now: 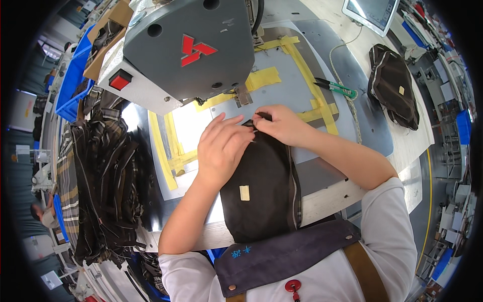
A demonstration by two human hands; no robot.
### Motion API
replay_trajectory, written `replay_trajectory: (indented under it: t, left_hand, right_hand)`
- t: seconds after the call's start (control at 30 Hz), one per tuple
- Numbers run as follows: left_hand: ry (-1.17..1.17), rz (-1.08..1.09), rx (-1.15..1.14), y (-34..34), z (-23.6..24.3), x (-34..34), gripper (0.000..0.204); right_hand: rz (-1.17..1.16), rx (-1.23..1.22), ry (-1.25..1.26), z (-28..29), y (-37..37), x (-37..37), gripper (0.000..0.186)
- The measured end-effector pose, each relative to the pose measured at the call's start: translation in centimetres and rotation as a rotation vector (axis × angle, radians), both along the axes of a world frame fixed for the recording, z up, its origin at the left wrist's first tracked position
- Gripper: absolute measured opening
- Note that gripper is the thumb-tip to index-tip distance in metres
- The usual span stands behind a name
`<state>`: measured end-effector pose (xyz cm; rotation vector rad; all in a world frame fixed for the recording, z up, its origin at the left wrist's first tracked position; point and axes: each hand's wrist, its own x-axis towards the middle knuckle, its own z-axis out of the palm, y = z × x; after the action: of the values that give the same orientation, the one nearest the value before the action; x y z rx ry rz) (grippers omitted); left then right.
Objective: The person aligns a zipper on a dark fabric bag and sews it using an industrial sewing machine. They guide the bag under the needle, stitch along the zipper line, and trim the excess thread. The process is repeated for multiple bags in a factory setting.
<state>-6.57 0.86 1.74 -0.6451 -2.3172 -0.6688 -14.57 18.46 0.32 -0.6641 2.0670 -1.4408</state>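
Observation:
A black fabric pouch [261,186] with a zipper [294,186] along its right side lies in front of me, a small cream patch [244,193] on its face. My right hand [282,125] pinches the far tip of the pouch between thumb and curled fingers. From the left, my left hand [221,146] grips the same end; its outer fingers stick out, and its thumb is hidden under the hand. Just beyond the fingertips is the metal foot [242,96] of a grey sewing machine [191,45].
Dark and plaid zippered pieces [103,181] are heaped at the left, near blue bins [75,75]. Green-handled snippers [337,89] lie right of the yellow-taped plate [322,108]. A second black pouch [395,85] rests farther right. A tablet-like screen [372,12] stands at the back right.

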Motion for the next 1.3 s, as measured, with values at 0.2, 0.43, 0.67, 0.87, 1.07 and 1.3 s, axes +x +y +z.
replay_trajectory:
  t: [0.2, 0.43, 0.67, 0.87, 1.07, 1.3]
  left_hand:
    - [-0.259, 0.066, 0.055, -0.6, -0.4, 0.1, 0.024]
    - [-0.12, 0.03, 0.076, -0.7, -0.6, 0.2, 0.023]
    - [-0.486, 0.17, 0.306, 0.1, -0.5, 0.8, 0.017]
    - [-0.427, 0.077, 0.325, -0.6, -0.5, 0.8, 0.015]
    - [-0.694, 0.132, 0.445, -1.2, -0.1, 0.5, 0.013]
    - [-0.601, 0.124, 0.438, -0.8, -0.3, 0.4, 0.015]
  right_hand:
    - [0.046, -0.044, 0.077, 0.7, -0.1, 0.7, 0.029]
    - [0.118, -0.003, 0.038, 0.9, 0.2, -0.4, 0.02]
    - [-0.072, -0.161, 0.241, 0.2, -0.5, 2.0, 0.02]
    - [-0.032, -0.048, -0.047, 1.0, 0.3, 1.2, 0.017]
    - [-0.104, -0.232, 0.133, 0.2, 0.0, 2.3, 0.015]
    - [-0.02, -0.154, 0.532, 0.7, 0.2, 2.2, 0.01]
